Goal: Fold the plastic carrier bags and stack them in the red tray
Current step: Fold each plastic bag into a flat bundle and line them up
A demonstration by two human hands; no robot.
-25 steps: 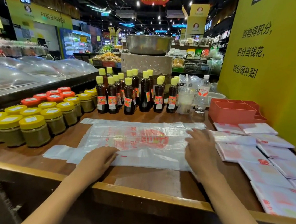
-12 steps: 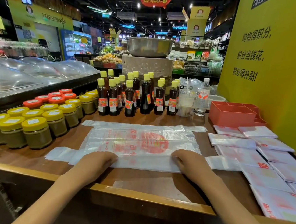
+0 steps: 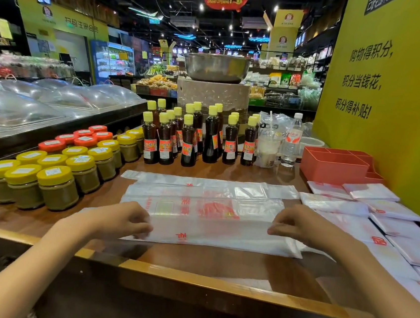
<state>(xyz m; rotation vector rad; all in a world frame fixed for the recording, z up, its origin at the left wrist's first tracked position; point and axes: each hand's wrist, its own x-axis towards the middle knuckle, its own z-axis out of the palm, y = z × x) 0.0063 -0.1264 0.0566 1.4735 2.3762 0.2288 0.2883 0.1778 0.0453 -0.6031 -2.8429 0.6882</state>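
A clear plastic carrier bag [image 3: 208, 210] with red print lies flat across the middle of the wooden counter. Its near long edge is lifted and folded over away from me. My left hand [image 3: 122, 218] pinches that folded edge at the left end, and my right hand [image 3: 297, 226] pinches it at the right end. The red tray [image 3: 332, 166] stands at the back right against the yellow wall, and I see no bag in it. Several folded bags [image 3: 371, 191] lie on the counter in front of the tray, reaching down the right side.
Yellow- and red-lidded jars [image 3: 58, 187] crowd the left of the counter. Dark sauce bottles [image 3: 187, 141], a drink cup [image 3: 268, 149] and a water bottle [image 3: 292, 144] line the back. The counter's wooden front edge [image 3: 191, 278] runs below my hands.
My right hand came back from the bag's far right to its near edge. Both hands took hold of that edge and lifted it over the bag, away from me.
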